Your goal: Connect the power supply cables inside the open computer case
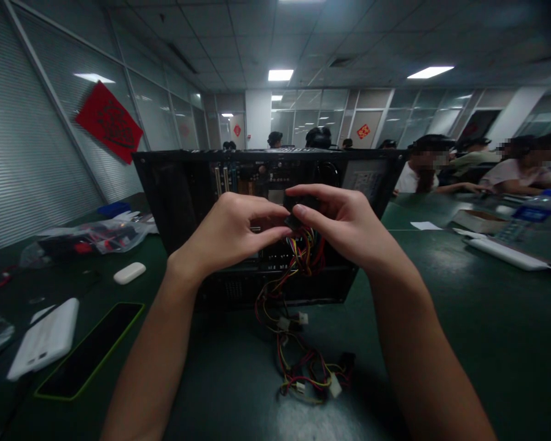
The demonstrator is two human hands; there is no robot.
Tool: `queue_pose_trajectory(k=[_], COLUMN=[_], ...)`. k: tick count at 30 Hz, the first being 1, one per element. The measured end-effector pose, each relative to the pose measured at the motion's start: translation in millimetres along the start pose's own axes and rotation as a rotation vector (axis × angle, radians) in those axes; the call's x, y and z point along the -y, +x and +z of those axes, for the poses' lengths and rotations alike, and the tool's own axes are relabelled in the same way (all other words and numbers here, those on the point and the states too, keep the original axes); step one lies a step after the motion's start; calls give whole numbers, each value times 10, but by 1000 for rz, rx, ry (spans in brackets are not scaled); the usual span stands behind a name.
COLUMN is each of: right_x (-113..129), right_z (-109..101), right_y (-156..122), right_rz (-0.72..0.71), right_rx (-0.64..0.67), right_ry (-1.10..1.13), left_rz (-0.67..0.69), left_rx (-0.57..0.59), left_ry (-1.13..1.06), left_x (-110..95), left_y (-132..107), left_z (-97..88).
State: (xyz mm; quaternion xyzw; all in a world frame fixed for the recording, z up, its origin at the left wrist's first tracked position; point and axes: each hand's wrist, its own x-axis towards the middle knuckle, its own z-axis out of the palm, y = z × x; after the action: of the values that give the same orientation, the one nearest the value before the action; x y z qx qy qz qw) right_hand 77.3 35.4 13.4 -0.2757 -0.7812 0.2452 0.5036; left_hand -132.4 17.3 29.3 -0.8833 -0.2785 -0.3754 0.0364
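Observation:
An open black computer case (269,155) stands on the green table in front of me, its circuit boards and inner wiring partly hidden by my hands. Before its open side, my right hand (349,217) pinches a black cable connector (295,219) with several coloured wires running down from it. The fingertips of my left hand (234,229) close on the connector's left edge. A loose bundle of red, yellow and black power cables (305,373) with white plugs trails out of the case onto the table below.
On the left lie a phone with a green edge (92,349), a white power bank (48,337), a small white case (129,273) and a clear plastic bag (92,239). A water bottle (528,214) and a cardboard box (480,220) are at right, near seated people.

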Motion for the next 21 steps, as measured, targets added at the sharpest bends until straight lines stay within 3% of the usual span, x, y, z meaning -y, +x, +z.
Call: queue_pose_trajectory(k=[12, 21], right_x=[-25, -47], right_z=[29, 42], right_y=[3, 12], right_rz=[45, -14], right_rx=[16, 99], right_ry=[28, -33], left_rz=[51, 98], left_rx=[3, -26], left_ry=[117, 239], left_x=[48, 75], left_y=[-11, -32], left_z=[6, 83])
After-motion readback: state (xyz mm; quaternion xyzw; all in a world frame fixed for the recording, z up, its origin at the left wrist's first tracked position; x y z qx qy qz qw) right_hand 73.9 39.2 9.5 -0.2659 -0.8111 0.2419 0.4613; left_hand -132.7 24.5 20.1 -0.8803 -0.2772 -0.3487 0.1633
